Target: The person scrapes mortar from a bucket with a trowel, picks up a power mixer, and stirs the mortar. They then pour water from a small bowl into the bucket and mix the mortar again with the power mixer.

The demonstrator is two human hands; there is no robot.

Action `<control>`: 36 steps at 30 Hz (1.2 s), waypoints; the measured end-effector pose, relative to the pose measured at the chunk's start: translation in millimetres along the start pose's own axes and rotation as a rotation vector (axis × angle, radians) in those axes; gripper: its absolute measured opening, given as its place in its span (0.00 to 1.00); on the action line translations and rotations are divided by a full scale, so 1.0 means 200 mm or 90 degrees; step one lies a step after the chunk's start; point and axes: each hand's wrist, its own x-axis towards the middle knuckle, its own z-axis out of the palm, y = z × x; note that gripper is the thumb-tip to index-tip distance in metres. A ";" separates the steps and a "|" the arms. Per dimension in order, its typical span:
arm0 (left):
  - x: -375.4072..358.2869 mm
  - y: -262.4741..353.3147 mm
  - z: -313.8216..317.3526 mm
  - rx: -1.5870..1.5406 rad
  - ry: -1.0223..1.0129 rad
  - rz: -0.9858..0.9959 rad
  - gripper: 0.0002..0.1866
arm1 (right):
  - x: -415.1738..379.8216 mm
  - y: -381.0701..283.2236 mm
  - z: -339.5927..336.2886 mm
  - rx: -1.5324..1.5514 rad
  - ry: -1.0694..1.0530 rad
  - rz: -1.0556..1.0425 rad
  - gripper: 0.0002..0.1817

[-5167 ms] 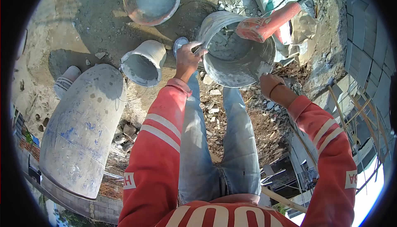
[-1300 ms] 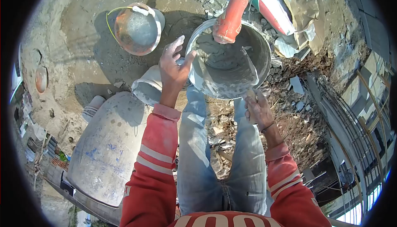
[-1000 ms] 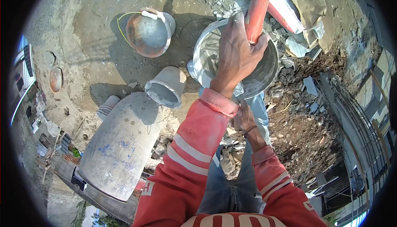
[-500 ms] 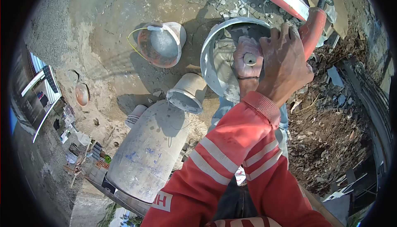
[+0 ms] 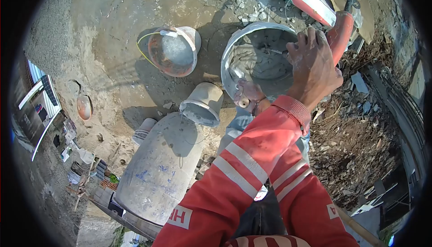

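Observation:
A grey bucket [image 5: 234, 53] smeared with wet mortar stands on the ground in front of me. My left hand [image 5: 315, 65] reaches across my body to the bucket's right rim and grips an orange power tool [image 5: 340, 29] with a black cable. Under that red sleeve, my right hand [image 5: 250, 94] is at the bucket's near rim, closed around a wooden tool handle [image 5: 243, 102]. The handle's round end points toward me; its working end is hidden.
An orange-rimmed pan [image 5: 173, 51] with a yellow wire handle sits left of the bucket. A small grey pot [image 5: 202, 105] lies tipped beside a large grey drum [image 5: 162, 166]. Rubble [image 5: 355, 134] covers the ground to the right, and sacks [image 5: 306, 0] lie behind the bucket.
My left hand left the bucket's left rim, crossed over and took hold of the orange tool. My right hand, holding the wooden handle, went into the bucket and has drawn back to the near rim.

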 end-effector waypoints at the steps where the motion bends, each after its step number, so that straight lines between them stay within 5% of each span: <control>1: 0.00 0.00 0.00 -0.005 -0.013 -0.001 0.31 | 0.02 0.01 0.00 -0.005 0.004 0.002 0.28; 12: 0.07 -0.10 -0.09 -0.006 0.004 0.027 0.35 | -0.21 0.03 -0.10 -0.085 0.006 0.044 0.32; 15: 0.08 -0.16 -0.19 0.007 -0.016 0.016 0.35 | -0.59 0.37 0.06 -0.167 0.112 -0.097 0.34; 16: 0.08 -0.19 -0.22 0.003 -0.006 0.006 0.34 | -0.63 0.29 -0.03 -0.175 0.106 -0.095 0.34; 18: 0.09 -0.25 -0.29 -0.016 -0.021 0.001 0.33 | -0.66 -0.17 -0.40 -0.433 -0.160 0.290 0.38; 20: 0.09 -0.32 -0.36 -0.011 -0.008 0.004 0.31 | -0.66 -0.50 -0.72 -0.480 -0.097 0.254 0.35; 24: 0.02 -0.42 -0.47 -0.015 -0.019 -0.014 0.31 | -0.80 -0.35 -1.08 -0.629 -0.137 0.135 0.32; 30: -0.08 -0.57 -0.56 -0.088 0.018 -0.044 0.31 | -0.93 -0.52 -1.42 -0.657 -0.265 0.217 0.30; 36: -0.10 -0.72 -0.67 -0.190 0.049 -0.103 0.30 | -1.15 -0.83 -1.83 -0.665 -0.223 0.174 0.25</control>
